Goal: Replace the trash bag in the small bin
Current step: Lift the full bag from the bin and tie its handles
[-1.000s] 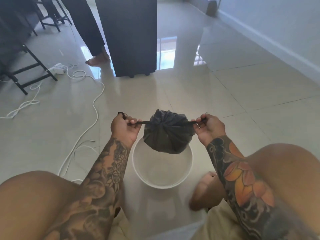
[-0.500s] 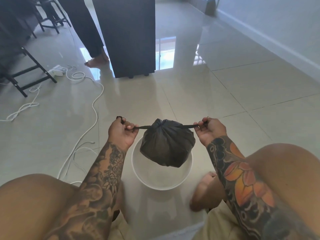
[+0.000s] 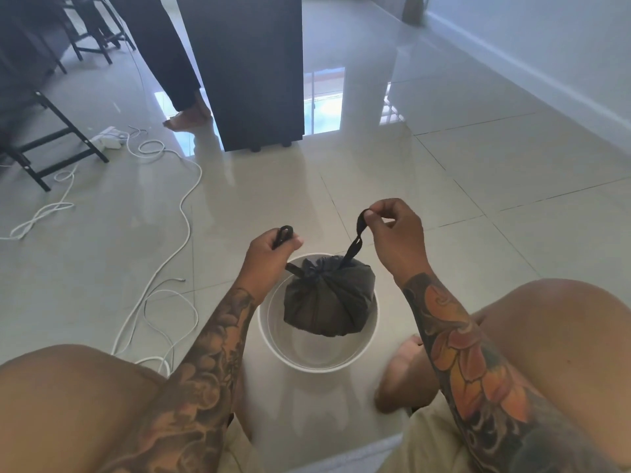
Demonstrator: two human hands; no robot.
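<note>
Lowered into the bin, cinched black bag; each hand pinches a drawstring.

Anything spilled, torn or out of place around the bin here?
No spill or tear shows. The black trash bag hangs cinched over the white bin. One oddity: white cables trail loose across the floor left of it.

Dark cabinet; white cable and power strip on tiled floor; black stools; bystander's foot.
</note>
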